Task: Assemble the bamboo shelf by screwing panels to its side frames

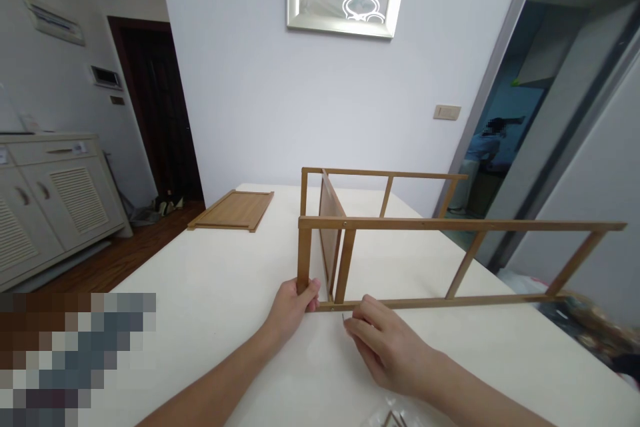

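Observation:
A wooden shelf frame [450,225] lies on its side on the white table [210,273], with slatted side frames and one wooden panel [329,223] standing between them near the left end. My left hand [290,307] is wrapped round the frame's lower left corner, thumb over the post. Just right of it, close to the lower rail, my right hand [387,343] pinches a small thin metal piece [343,317]. Only its dark tip shows, so I cannot tell its exact kind. A screw head [333,309] shows in the lower rail between the hands.
Another wooden panel [233,209] lies flat at the table's far left. A clear plastic bag [393,417] with small parts is at the near edge. A wall [320,107] stands behind the table. A person [483,147] is beyond the doorway at right.

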Demonstrator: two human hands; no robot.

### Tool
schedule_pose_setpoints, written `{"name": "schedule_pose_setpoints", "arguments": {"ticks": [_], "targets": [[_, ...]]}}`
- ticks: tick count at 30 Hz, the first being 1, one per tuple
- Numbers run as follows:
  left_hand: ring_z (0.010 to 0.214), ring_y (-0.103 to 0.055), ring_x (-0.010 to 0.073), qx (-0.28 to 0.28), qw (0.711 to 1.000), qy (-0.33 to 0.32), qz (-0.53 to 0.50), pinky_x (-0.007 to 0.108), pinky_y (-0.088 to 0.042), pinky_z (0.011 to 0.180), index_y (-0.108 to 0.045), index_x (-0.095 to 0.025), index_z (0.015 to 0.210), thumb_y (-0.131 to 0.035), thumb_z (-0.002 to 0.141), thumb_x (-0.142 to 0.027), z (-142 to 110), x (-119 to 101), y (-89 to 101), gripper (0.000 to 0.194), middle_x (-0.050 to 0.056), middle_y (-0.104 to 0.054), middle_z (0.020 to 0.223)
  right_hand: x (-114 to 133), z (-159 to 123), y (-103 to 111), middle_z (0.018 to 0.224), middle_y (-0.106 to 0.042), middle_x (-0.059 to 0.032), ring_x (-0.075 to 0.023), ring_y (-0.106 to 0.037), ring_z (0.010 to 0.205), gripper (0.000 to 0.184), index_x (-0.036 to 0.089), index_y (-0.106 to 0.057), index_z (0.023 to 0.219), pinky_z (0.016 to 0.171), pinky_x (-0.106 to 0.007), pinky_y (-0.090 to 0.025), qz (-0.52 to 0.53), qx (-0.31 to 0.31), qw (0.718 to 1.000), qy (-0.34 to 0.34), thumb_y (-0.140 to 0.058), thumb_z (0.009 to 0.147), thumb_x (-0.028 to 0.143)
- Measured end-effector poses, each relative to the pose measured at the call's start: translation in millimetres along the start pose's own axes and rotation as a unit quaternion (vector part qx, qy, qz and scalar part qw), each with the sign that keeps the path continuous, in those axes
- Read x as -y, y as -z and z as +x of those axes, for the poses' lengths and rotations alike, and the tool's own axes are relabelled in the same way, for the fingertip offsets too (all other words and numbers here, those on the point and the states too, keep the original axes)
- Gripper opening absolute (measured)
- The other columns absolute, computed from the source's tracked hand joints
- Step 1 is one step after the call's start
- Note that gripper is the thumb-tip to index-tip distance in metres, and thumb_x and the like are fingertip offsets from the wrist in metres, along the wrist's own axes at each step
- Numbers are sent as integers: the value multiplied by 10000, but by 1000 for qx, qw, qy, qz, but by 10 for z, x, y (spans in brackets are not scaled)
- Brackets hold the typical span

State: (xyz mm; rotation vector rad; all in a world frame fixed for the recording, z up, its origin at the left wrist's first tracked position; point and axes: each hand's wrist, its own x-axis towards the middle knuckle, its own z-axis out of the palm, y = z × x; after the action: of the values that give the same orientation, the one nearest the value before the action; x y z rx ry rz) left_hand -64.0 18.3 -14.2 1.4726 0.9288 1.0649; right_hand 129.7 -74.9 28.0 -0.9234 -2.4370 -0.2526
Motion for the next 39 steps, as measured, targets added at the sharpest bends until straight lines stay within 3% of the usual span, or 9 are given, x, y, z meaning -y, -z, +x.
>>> {"name": "schedule_pose_setpoints", "arguments": {"ticks": [6,20,29,39], "targets": [[594,-547,157,-1,1000,-3,-9,281,-441,620,-514,-197,542,-560,800,-592,3,5,-5,474,3,-551,558,-87,-103,-246,842,-548,-77,-177,-439,749,248,146,-567,946,636,-291,-406,-35,52,998,27,-339,938,48],[587,-546,159,-2,1000,0,-19,280,-448,616,-525,-198,560,-568,793,-588,-2,-7,3,457,-7,-533,531,-51,-73,-241,858,-530,-81,-176,-423,757,258,132,-565,919,651,-296,-415,-77,78,993,38,-318,979,88],[604,-560,172,-4,1000,-2,-7,290,-458,628,-505,-202,522,-561,777,-634,-10,-31,-4,505,7,-538,534,59,-43,-255,870,-548,-78,-176,-455,768,216,143,-559,844,660,-289,-433,-88,145,985,13,-389,965,89],[604,-557,169,-4,1000,0,-12,288,-453,623,-523,-195,558,-565,782,-623,-3,-7,0,485,-2,-529,540,48,-31,-229,891,-551,-88,-181,-459,802,241,123,-569,919,689,-304,-450,-70,109,991,19,-338,972,74]]}}
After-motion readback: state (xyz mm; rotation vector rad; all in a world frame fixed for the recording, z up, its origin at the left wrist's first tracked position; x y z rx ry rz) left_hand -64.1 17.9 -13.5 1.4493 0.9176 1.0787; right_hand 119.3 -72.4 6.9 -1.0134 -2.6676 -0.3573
